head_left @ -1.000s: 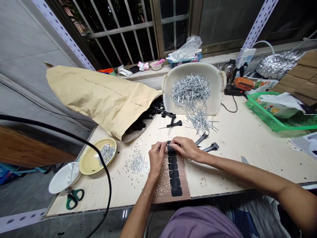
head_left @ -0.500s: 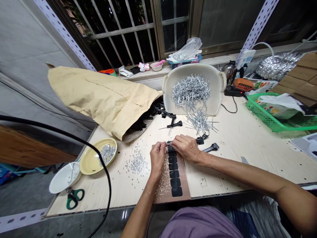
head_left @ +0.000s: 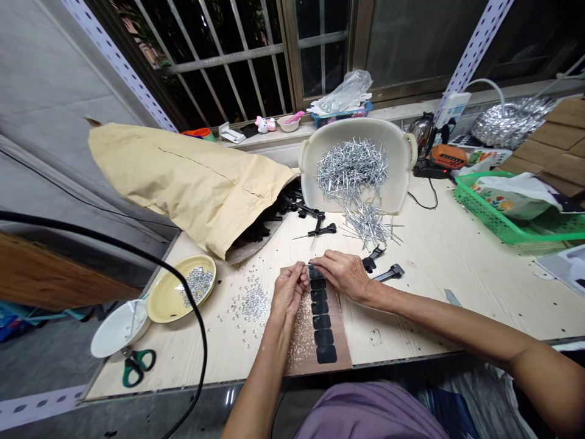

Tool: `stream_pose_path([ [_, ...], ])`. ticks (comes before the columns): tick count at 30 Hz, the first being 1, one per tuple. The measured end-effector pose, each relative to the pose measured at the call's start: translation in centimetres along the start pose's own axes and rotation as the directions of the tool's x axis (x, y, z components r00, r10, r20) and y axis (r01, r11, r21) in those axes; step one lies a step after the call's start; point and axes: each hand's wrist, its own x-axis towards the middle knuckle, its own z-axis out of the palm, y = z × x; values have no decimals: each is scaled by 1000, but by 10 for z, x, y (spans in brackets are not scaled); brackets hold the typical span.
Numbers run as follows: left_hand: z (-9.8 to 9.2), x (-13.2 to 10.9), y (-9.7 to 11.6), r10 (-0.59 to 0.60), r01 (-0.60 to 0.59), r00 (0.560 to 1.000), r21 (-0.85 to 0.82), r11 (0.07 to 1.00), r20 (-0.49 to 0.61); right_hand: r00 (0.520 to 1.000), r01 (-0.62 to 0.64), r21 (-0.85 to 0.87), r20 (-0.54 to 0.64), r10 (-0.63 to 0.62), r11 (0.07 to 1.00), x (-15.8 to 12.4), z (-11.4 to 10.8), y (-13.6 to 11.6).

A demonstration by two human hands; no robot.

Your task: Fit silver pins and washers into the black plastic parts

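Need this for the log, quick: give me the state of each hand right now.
Left hand: fingers pinched shut, on what cannot be told.
Right hand: curled over the top black part on the brown board; grip cannot be told.

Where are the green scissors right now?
In the head view, the scissors lie at the table's near left corner, just below the white bowl and the yellow plate, well left of the left hand.

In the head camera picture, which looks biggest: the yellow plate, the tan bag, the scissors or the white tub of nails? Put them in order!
1. Tan bag
2. White tub
3. Yellow plate
4. Scissors

The bag and tub lie farther from the camera, yet look bigger, so the order seems safe.
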Motion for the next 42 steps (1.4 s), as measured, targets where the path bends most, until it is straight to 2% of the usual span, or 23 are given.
stream_pose_path([
  [6, 8, -3, -8, 8, -11, 996, -37, 999, -85, 997, -22, -42, 76, 25, 999, -1, 3, -3],
  [12, 12, -6, -12, 72, -71, 989, 6, 997, -132, 995, -57, -40, 81, 60, 998, -4, 4, -2],
  [25, 11, -12, -11, 91, -89, 994, 44, 995, -58, 982, -144, -60, 111, 150, 988, -5, 4, -6],
  [30, 9, -11, -13, 149, -135, 986, 160, 978, -75, 982, -161, 6, 97, 159, 987, -8, 7, -5],
  [33, 6, -9, -15, 228, -204, 972, 274, 940, -60, 988, -128, -6, 81, 128, 992, -8, 7, -5],
  [36, 2, -7, -17, 246, -216, 968, 334, 917, -49, 992, -100, -20, 79, 101, 995, -9, 6, -5],
  [39, -1, -6, -17, 249, -218, 967, 346, 913, -49, 987, -120, 52, 111, 114, 991, -9, 6, -2],
  [42, -4, -7, -14, 277, -257, 961, 400, 880, 8, 980, -151, 251, 168, 111, 956, -9, 8, 3],
])
